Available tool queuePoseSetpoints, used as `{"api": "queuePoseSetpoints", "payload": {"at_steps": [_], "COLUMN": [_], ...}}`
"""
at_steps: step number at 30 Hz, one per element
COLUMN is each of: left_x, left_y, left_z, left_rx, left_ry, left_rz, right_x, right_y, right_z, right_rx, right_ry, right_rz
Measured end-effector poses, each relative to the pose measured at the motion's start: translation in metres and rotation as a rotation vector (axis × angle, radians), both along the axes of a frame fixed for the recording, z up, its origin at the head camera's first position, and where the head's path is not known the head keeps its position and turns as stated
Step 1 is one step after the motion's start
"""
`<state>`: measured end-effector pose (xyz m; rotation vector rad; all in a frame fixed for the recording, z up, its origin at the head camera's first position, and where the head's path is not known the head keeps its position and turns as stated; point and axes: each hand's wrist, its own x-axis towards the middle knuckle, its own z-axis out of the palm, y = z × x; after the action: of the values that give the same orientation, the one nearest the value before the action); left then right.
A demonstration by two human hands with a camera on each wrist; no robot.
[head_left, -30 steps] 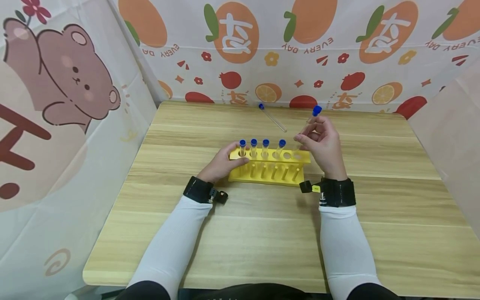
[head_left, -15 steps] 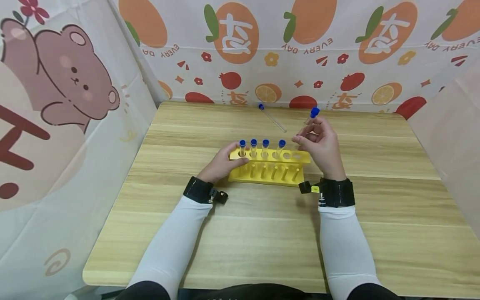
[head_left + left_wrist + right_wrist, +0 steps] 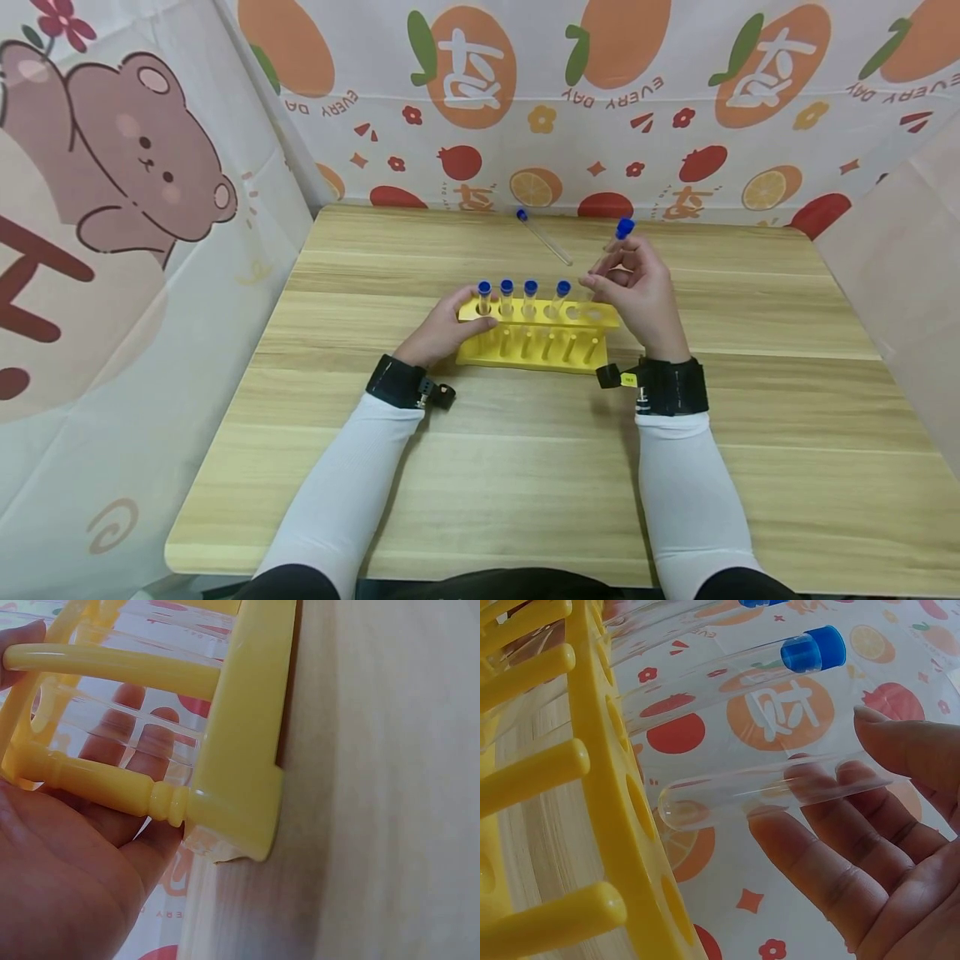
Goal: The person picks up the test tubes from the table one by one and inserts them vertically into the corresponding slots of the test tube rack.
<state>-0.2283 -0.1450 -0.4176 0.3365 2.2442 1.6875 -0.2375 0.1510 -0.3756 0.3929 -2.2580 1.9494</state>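
Note:
My left hand (image 3: 442, 327) grips the left end of a yellow test tube rack (image 3: 540, 363), with its thumb over the front of the top plate. Behind the rack's end post (image 3: 97, 784), fingers of that hand show in the left wrist view. Above the rack's right end my right hand (image 3: 647, 292) holds a clear test tube (image 3: 720, 801) with a blue cap (image 3: 625, 227), tilted. Its rounded bottom lies close to the row of holes in the right wrist view. Several blue-capped test tubes (image 3: 530, 288) stand in the holes to the left.
Another capped test tube (image 3: 545, 238) lies on the wooden table (image 3: 525, 483) behind the rack. A printed curtain (image 3: 630, 142) hangs along the table's back edge. Yellow pegs (image 3: 555, 919) stick out from the rack's front.
My right hand has shifted slightly left with the test tube, and the blue cap has come a little lower. The left hand and the rack stay in place.

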Motion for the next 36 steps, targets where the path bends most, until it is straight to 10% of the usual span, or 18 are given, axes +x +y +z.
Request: {"api": "queuePoseSetpoints", "payload": {"at_steps": [36], "left_x": [0.0019], "left_y": [0.0001], "left_z": [0.0033], "left_rx": [-0.01], "left_ry": [-0.001], "left_rz": [-0.008], "right_x": [0.0003], "right_y": [-0.0036], "right_z": [-0.0023], "right_rx": [0.069], "right_ry": [-0.031], "right_rz": [0.029]}}
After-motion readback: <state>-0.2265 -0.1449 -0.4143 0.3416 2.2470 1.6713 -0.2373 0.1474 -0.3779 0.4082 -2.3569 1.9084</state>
